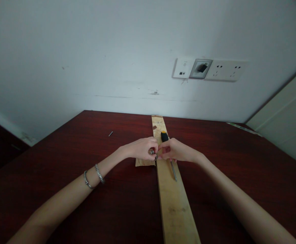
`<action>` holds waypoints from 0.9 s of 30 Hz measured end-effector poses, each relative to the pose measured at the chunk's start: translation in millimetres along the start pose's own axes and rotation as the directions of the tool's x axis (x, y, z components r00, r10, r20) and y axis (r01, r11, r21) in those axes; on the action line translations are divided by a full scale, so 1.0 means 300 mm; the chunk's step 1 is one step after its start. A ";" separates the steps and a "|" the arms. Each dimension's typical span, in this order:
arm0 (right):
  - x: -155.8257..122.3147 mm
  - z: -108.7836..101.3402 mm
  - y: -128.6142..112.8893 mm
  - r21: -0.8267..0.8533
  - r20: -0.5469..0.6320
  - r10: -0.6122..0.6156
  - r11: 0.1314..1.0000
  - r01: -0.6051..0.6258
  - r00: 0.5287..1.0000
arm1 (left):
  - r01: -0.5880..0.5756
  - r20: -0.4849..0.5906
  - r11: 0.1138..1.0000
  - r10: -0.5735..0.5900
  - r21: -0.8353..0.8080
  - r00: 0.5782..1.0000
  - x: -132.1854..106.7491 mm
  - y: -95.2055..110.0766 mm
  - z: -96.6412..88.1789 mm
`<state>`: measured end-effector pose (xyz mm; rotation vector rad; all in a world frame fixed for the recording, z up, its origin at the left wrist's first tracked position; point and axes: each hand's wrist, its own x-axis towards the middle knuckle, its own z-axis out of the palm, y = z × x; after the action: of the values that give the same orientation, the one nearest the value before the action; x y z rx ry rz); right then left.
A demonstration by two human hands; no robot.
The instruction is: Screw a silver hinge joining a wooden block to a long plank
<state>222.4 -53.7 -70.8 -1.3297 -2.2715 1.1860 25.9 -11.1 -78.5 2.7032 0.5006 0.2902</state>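
My left hand (pixel 145 148) is closed, its fingers curled round small metal pieces (pixel 151 152) whose kind I cannot make out. Thumb and fingertips of my right hand (pixel 177 149) are pinched together right beside the left fingertips; whatever they hold is too small to name. Both hands are over a long wooden board (pixel 177 206) that runs away from me. On that board lies a screwdriver (pixel 164 136) with a black and yellow handle, its metal shaft pointing toward me and its middle hidden by my right hand. A short wooden piece (pixel 145 163) shows under my left hand.
A small metal pin or screw (pixel 110 134) lies on the dark red tabletop (pixel 87 149), left of the board. Behind the table rises a white wall (pixel 127 61) with a row of sockets (pixel 226 70). A thin flat strip (pixel 244 128) rests at the far right edge.
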 end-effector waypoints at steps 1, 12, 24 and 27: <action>0.000 0.002 0.001 0.011 0.014 -0.001 1.000 0.001 1.000 | -0.004 -0.001 1.000 0.004 -0.002 1.000 0.000 -0.001 0.000; 0.018 0.019 0.025 0.029 0.080 0.000 1.000 -0.003 0.997 | -0.021 -0.018 0.998 0.020 -0.061 1.000 0.001 -0.011 -0.006; -0.015 -0.037 0.018 -0.040 -0.006 0.016 0.999 -0.016 1.000 | 0.259 -0.104 0.966 -0.255 0.023 0.961 -0.132 -0.198 -0.234; -0.021 -0.049 0.018 -0.055 -0.023 0.005 0.998 -0.006 1.000 | 0.394 -0.170 0.919 -0.391 -0.018 0.904 -0.209 -0.327 -0.256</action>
<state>237.6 -50.0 -64.4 -1.3631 -2.3015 1.1120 -81.5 74.8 -55.8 2.5259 1.0839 0.4046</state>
